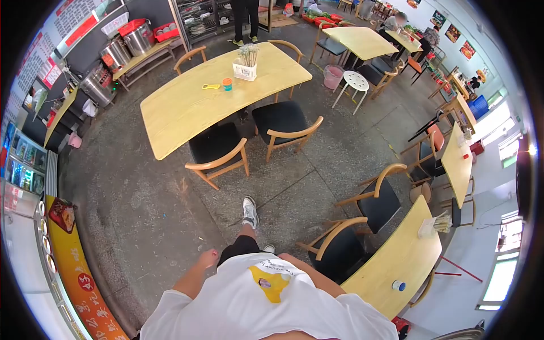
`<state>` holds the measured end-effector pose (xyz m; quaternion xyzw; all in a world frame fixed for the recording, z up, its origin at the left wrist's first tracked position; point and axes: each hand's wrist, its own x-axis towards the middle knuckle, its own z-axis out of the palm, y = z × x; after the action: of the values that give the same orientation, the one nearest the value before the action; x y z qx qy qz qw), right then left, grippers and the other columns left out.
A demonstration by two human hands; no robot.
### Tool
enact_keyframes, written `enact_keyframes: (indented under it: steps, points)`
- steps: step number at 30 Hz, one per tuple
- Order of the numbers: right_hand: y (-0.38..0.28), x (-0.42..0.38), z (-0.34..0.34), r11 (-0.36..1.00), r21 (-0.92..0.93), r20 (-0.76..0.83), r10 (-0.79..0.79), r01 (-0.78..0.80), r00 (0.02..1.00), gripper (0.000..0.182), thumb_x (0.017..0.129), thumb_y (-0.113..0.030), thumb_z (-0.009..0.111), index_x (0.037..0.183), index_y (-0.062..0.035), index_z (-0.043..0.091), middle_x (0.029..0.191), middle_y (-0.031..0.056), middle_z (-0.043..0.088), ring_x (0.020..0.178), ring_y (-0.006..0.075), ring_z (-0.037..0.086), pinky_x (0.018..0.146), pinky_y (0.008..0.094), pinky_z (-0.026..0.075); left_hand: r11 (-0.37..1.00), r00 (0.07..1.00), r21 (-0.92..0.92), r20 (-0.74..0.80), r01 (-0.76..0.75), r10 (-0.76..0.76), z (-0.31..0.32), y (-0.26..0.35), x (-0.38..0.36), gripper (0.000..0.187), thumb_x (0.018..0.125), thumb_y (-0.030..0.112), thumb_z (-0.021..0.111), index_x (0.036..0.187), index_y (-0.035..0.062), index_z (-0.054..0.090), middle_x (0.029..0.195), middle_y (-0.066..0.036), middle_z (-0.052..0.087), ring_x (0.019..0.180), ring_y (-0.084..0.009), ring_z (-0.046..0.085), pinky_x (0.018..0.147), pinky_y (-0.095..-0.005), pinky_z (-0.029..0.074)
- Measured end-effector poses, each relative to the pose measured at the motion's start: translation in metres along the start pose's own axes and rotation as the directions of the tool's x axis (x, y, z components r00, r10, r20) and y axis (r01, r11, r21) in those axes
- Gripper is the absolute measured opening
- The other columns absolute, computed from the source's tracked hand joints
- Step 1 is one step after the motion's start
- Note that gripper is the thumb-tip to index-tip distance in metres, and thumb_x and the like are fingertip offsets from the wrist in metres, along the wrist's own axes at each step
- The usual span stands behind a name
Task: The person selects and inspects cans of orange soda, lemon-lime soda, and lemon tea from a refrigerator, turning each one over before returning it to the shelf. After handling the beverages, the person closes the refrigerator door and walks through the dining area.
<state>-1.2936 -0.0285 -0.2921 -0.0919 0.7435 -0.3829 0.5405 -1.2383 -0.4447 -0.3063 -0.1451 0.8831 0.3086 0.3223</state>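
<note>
My left hand (pixel 209 258) hangs low beside my body over the floor, touching no furniture. It looks small, and its fingers are too indistinct to tell whether they are curled or apart. My right arm (pixel 314 274) runs down along the white T-shirt (pixel 226 300), and the hand at its end is hidden behind the shirt. One sneaker (pixel 249 212) is stepped forward on the grey floor (pixel 164 221). Ahead stands a pale wooden table (pixel 181 107) with a chopstick holder (pixel 245 71), an orange-and-blue small container (pixel 227 84) and a yellow object (pixel 211 86) on it.
Black-seated chairs (pixel 218 144) stand at the near side of that table. To the right is another table (pixel 374 283) with chairs. A counter (pixel 85 272) lines the left. Steel pots (pixel 136 39) stand at the back left. A person's legs (pixel 245 20) show beyond the table.
</note>
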Motion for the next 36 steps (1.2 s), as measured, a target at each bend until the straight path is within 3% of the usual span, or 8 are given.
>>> enact_keyframes:
  steps: [5,7,10,13,17,28,30,36]
  points:
    - [0.026,0.025,-0.051,0.938,0.343,-0.092,0.093,-0.056,0.991,0.036,0.092,-0.032,0.063,0.116,-0.0070,0.071,0.111,0.0127,0.073,0.100,0.0226,0.068,0.090,0.0386,0.051,0.995,0.983,0.072,0.176,-0.063,0.049,-0.005,0.008,0.087,0.027,0.090,0.031,0.059,0.101,0.0078,0.068,0.094,-0.018,0.071,0.092,-0.0368,0.068,0.078,-0.0437,0.053]
    - [0.007,0.010,-0.074,0.894,0.441,-0.124,0.141,-0.073,0.982,0.035,0.092,-0.031,0.062,0.116,-0.0071,0.071,0.111,0.0125,0.073,0.100,0.0226,0.067,0.090,0.0387,0.051,0.988,0.988,0.078,0.086,-0.133,0.127,-0.013,0.026,0.124,0.025,0.089,0.029,0.060,0.101,0.0086,0.068,0.096,-0.019,0.071,0.094,-0.0392,0.067,0.079,-0.0459,0.053]
    - [-0.014,0.004,-0.107,0.841,0.535,-0.156,0.186,-0.075,0.970,0.035,0.092,-0.031,0.062,0.116,-0.0073,0.071,0.111,0.0122,0.073,0.100,0.0226,0.067,0.089,0.0388,0.051,0.944,0.954,0.246,0.256,-0.218,0.154,-0.055,0.081,0.176,0.022,0.088,0.026,0.060,0.098,0.0087,0.069,0.099,-0.020,0.071,0.095,-0.0404,0.067,0.080,-0.0476,0.053]
    - [-0.030,0.006,-0.141,0.789,0.612,-0.186,0.213,-0.056,0.959,0.035,0.092,-0.031,0.062,0.115,-0.0074,0.071,0.111,0.0120,0.073,0.100,0.0226,0.067,0.089,0.0390,0.051,0.913,0.901,0.170,0.305,-0.370,0.308,-0.102,0.137,0.232,0.023,0.087,0.025,0.060,0.098,0.0076,0.070,0.100,-0.020,0.071,0.096,-0.0399,0.067,0.080,-0.0474,0.053]
    - [-0.038,0.014,-0.183,0.717,0.697,-0.207,0.234,-0.025,0.950,0.034,0.092,-0.031,0.061,0.115,-0.0076,0.071,0.112,0.0116,0.073,0.100,0.0226,0.067,0.089,0.0392,0.051,0.869,0.885,0.333,0.414,-0.365,0.213,-0.149,0.214,0.291,0.029,0.087,0.028,0.057,0.105,0.0106,0.071,0.107,-0.018,0.071,0.096,-0.0370,0.068,0.082,-0.0468,0.054]
    - [-0.001,0.034,-0.368,0.743,0.664,-0.063,0.164,-0.081,0.985,0.033,0.093,-0.030,0.060,0.114,-0.0081,0.072,0.112,0.0106,0.072,0.100,0.0227,0.067,0.089,0.0397,0.050,0.971,0.957,0.036,0.183,-0.236,0.226,-0.095,0.338,0.321,0.036,0.085,0.025,0.060,0.116,0.0075,0.067,0.112,-0.019,0.070,0.105,-0.0345,0.067,0.089,-0.0445,0.053]
    - [0.010,0.027,-0.397,0.767,0.634,-0.018,0.143,-0.099,0.990,0.033,0.093,-0.030,0.060,0.114,-0.0082,0.072,0.112,0.0104,0.072,0.100,0.0227,0.066,0.089,0.0398,0.050,0.991,0.990,0.031,-0.052,-0.128,0.129,-0.081,0.343,0.304,0.033,0.085,0.022,0.060,0.113,0.0046,0.066,0.110,-0.021,0.069,0.102,-0.0367,0.066,0.087,-0.0467,0.052]
    - [0.041,0.030,-0.451,0.787,0.591,0.128,0.128,-0.179,0.983,0.032,0.093,-0.030,0.059,0.114,-0.0085,0.072,0.113,0.0099,0.072,0.100,0.0227,0.066,0.089,0.0401,0.050,0.997,0.993,0.026,-0.086,-0.080,0.082,-0.052,0.363,0.273,0.026,0.086,0.019,0.058,0.105,0.0020,0.065,0.102,-0.023,0.068,0.099,-0.0427,0.064,0.083,-0.0504,0.051]
